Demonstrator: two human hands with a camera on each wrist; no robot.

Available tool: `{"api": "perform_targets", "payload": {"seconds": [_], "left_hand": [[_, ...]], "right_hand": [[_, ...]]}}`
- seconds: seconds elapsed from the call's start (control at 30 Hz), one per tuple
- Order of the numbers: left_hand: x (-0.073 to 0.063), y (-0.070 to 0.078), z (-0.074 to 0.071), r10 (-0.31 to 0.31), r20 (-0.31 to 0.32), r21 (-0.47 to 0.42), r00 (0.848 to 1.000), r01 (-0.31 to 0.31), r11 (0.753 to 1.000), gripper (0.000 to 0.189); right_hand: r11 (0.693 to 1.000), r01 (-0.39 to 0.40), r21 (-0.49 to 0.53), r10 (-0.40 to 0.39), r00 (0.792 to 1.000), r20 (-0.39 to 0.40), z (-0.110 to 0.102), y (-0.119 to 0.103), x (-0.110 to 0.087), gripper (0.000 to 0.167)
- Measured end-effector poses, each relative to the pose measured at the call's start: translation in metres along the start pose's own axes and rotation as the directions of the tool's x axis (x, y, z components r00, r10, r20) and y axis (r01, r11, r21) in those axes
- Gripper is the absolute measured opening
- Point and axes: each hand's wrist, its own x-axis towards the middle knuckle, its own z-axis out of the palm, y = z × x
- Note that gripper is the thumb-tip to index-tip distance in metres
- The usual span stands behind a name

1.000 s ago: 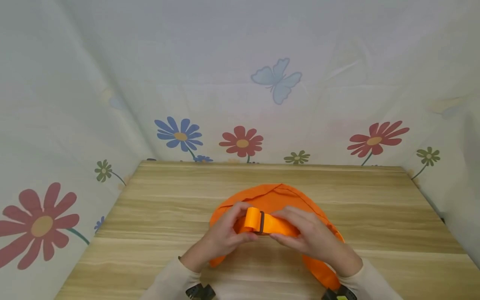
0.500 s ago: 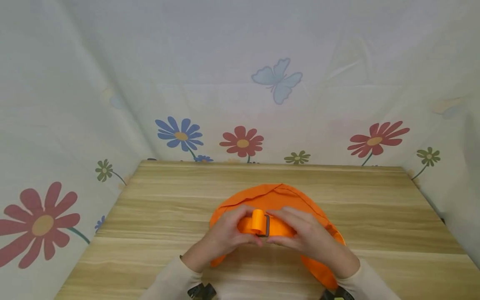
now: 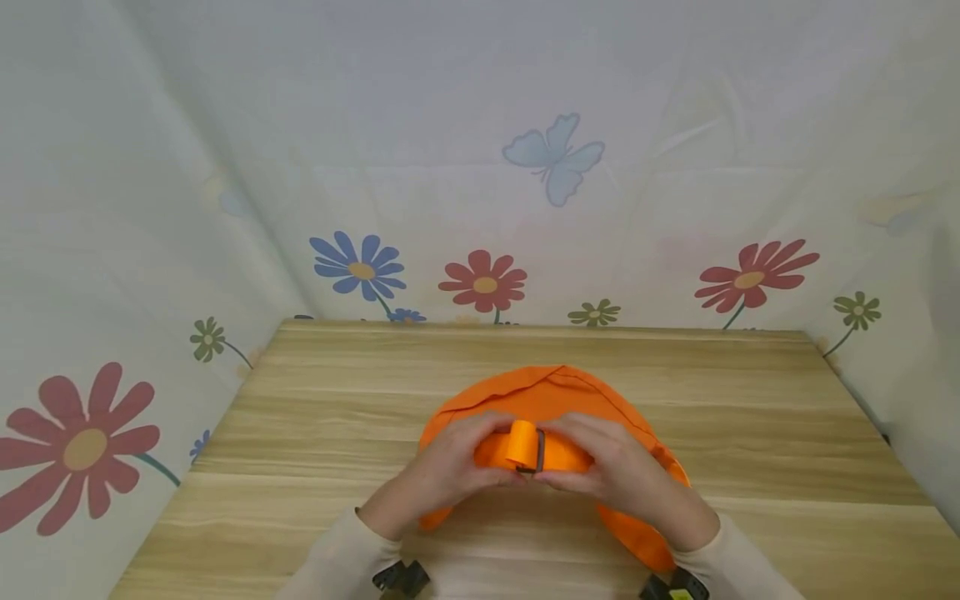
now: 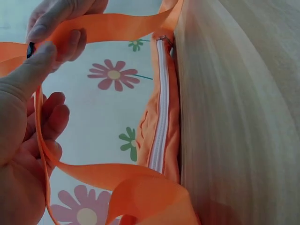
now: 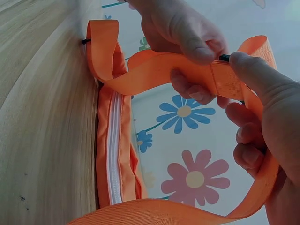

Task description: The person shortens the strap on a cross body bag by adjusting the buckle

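An orange fabric bag [image 3: 536, 392] lies on the wooden table, its white zipper [image 4: 162, 108] facing the person. Above its near side, both hands hold the bag's orange webbing strap [image 5: 150, 72]. My left hand [image 3: 459, 462] pinches the strap between thumb and fingers on the left of a dark strap slider [image 3: 540, 451]. On the slider's right, my right hand [image 3: 626, 475] pinches the strap, thumb tip right at the slider in the right wrist view. A short loop of strap [image 3: 522, 444] stands up beside the slider. The fingertips of both hands nearly meet.
The wooden table [image 3: 345, 392] reaches back to a pale curtain [image 3: 420, 167] printed with flowers and a butterfly. Lengths of strap hang from the hands down to the bag [image 4: 140, 192]. Dark wrist cameras [image 3: 401, 577] sit at both cuffs.
The slider and the strap loop have shifted right between the hands, and the loop has turned more upright. The left fingers have crept right toward the right hand. The bag stays in place.
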Motion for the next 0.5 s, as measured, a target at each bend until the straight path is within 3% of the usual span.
{"api": "perform_targets", "payload": {"seconds": [0.17, 0.5], "left_hand": [[-0.003, -0.0048, -0.0001, 0.054, -0.004, 0.037, 0.999, -0.053, 0.998, 0.057], [-0.0093, -0.002, -0.0046, -0.02, 0.003, 0.076, 1.0, 0.02, 0.997, 0.053]], "right_hand": [[1.0, -0.015, -0.006, 0.015, 1.0, 0.009, -0.0012, 0.0008, -0.001, 0.046], [1.0, -0.001, -0.018, 0.001, 1.0, -0.004, -0.0028, 0.0011, -0.0025, 0.045]]}}
